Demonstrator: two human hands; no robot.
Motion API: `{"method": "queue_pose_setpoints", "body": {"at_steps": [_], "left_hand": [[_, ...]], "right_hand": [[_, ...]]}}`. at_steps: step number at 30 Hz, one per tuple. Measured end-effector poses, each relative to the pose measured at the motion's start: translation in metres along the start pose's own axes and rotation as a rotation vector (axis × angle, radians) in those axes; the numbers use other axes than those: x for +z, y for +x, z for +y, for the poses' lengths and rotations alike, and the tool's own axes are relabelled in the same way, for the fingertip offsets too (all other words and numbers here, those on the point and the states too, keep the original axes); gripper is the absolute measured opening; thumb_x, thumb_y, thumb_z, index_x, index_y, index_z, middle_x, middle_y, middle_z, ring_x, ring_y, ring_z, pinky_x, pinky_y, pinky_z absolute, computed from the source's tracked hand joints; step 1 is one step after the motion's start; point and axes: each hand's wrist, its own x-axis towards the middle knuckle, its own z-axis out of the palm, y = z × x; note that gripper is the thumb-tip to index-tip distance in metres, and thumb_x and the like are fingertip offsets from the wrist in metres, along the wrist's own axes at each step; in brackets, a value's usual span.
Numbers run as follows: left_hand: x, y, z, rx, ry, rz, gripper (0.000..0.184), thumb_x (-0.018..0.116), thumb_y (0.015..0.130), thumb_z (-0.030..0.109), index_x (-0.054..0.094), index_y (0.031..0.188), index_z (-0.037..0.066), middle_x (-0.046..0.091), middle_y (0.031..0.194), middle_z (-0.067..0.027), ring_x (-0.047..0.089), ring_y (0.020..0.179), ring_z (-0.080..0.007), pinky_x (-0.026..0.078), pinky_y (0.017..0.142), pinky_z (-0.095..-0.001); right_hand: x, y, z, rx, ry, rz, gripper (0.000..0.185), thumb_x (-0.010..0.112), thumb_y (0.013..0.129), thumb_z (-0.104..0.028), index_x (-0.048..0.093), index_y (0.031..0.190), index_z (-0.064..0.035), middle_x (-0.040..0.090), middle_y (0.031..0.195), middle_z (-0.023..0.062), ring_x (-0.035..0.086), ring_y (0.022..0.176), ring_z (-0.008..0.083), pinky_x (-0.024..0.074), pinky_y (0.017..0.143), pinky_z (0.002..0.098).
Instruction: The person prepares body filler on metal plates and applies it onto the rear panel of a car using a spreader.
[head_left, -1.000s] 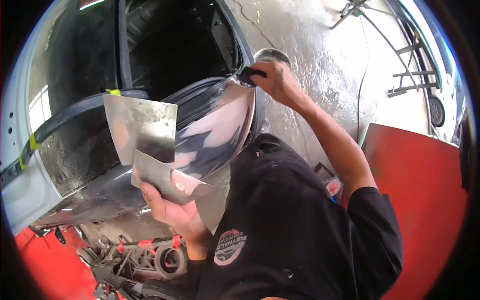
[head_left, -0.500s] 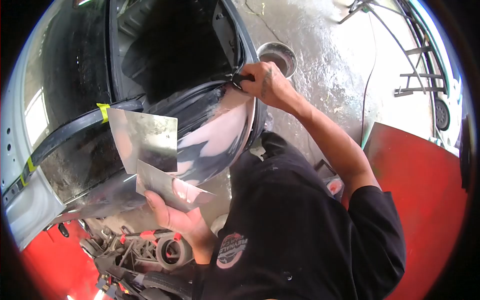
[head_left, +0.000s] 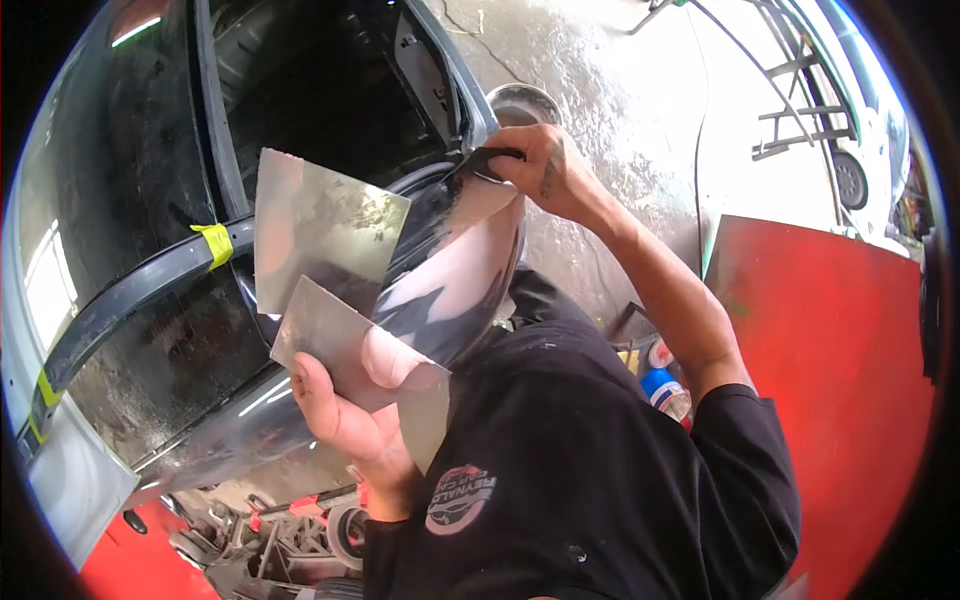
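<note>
My left hand [head_left: 350, 425] grips thin, shiny, flat metal sheets, thumb against the edge of the lower metal sheet [head_left: 335, 330]. A larger metal sheet [head_left: 325, 230] stands above it, tilted over the car; how the two join is hidden. A pinkish patch on the lower sheet may be a reflection. My right hand [head_left: 550, 175] is closed round a small black flexible piece [head_left: 490, 160], pressed at the upper corner of the car's body panel [head_left: 455, 265]. That panel is dark with smooth pale pink patches. The black piece's far side is hidden by my fingers.
Yellow tape [head_left: 213, 246] marks a dark trim strip [head_left: 130, 290] on the car. A round basin [head_left: 528, 100] stands on the wet floor behind my right hand. A red panel [head_left: 810, 390] is at right, near a blue-labelled bottle [head_left: 662, 388]. Car parts lie at lower left.
My view has shifted. The metal sheets in my left hand have tilted and stand higher and more to the right. My right hand stays at the panel's corner, with the black piece showing more.
</note>
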Motion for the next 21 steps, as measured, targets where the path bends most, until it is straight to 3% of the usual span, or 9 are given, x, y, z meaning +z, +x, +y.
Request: {"method": "queue_pose_setpoints", "body": {"at_steps": [5, 9, 12, 18, 21], "left_hand": [[-0.007, 0.011, -0.001, -0.002, 0.087, -0.072, 0.048, 0.058, 0.106, 0.036, 0.055, 0.140, 0.003, 0.064, 0.127, -0.0083, 0.064, 0.115, -0.0226, 0.050, 0.100, -0.0398], [0.013, 0.014, 0.000, -0.040, 0.138, -0.040, 0.045, 0.059, 0.105, 0.033, 0.057, 0.136, 0.000, 0.065, 0.126, -0.0106, 0.064, 0.116, -0.0238, 0.050, 0.101, -0.0407], [0.021, 0.021, 0.000, -0.049, 0.131, -0.101, 0.043, 0.060, 0.104, 0.032, 0.059, 0.133, -0.001, 0.065, 0.125, -0.0118, 0.065, 0.115, -0.0244, 0.051, 0.100, -0.0409], [0.037, 0.023, 0.001, -0.020, 0.139, -0.078, 0.046, 0.061, 0.104, 0.033, 0.058, 0.133, -0.003, 0.065, 0.125, -0.0126, 0.065, 0.114, -0.0244, 0.051, 0.100, -0.0404], [0.039, 0.024, -0.001, -0.013, 0.147, -0.077, 0.047, 0.062, 0.104, 0.033, 0.057, 0.134, -0.003, 0.065, 0.125, -0.0123, 0.065, 0.114, -0.0241, 0.051, 0.100, -0.0402]], "right_hand": [[0.002, -0.001, 0.004, -0.202, -0.113, -0.025, 0.024, 0.067, 0.089, -0.009, 0.074, 0.110, 0.0012, 0.073, 0.090, 0.0181, 0.072, 0.084, 0.0212, 0.0553, 0.079, 0.0338], [-0.027, -0.009, -0.017, -0.076, 0.107, 0.037, 0.021, 0.069, 0.092, -0.005, 0.074, 0.112, 0.0015, 0.077, 0.097, 0.0121, 0.072, 0.089, 0.0164, 0.0553, 0.080, 0.0310], [-0.057, -0.029, -0.036, -0.275, -0.033, 0.183, 0.022, 0.069, 0.089, -0.002, 0.074, 0.111, -0.0025, 0.075, 0.094, 0.0141, 0.071, 0.078, 0.0230, 0.0574, 0.073, 0.0352], [-0.070, -0.063, -0.044, -0.497, -0.053, 0.297, 0.024, 0.063, 0.083, 0.009, 0.070, 0.103, -0.0016, 0.076, 0.098, 0.0130, 0.075, 0.088, 0.0265, 0.0592, 0.076, 0.0361], [-0.067, -0.065, -0.043, -0.489, -0.030, 0.273, 0.031, 0.066, 0.083, 0.009, 0.071, 0.111, -0.0010, 0.075, 0.102, 0.0151, 0.074, 0.093, 0.0307, 0.0590, 0.079, 0.0376]]}}
